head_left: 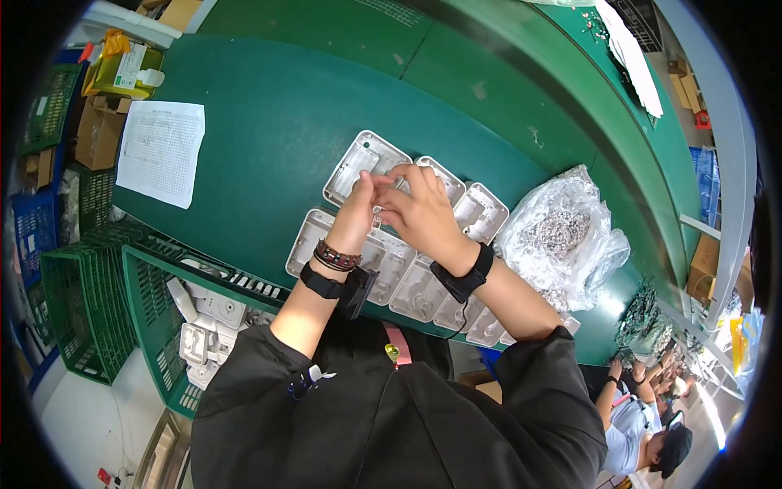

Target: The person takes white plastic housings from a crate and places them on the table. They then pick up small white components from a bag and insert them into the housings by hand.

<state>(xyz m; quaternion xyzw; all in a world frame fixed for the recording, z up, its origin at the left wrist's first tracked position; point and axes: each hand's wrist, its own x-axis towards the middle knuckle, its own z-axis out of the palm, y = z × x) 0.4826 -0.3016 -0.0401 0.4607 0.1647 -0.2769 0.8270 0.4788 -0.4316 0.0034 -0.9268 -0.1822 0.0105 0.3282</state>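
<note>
My left hand [356,213] and my right hand [425,213] meet over two rows of white plastic housings [346,167] on the green table. Both hands have their fingers bent and drawn together, the fingertips nearly touching. Something small and pale shows between them, too small and too covered to name. Below the hands, the nearer row of open housings [417,295] runs along the table's front edge, hollow side up. Parts of the housings are hidden under my hands and wrists.
A clear plastic bag [562,232] of small shiny parts lies right of the housings. Left, a printed sheet [161,153] lies on the table [269,106]. A green crate [155,326] with white housings stands at the near left. Dark cable-like pieces [643,314] and another person [639,432] are at right.
</note>
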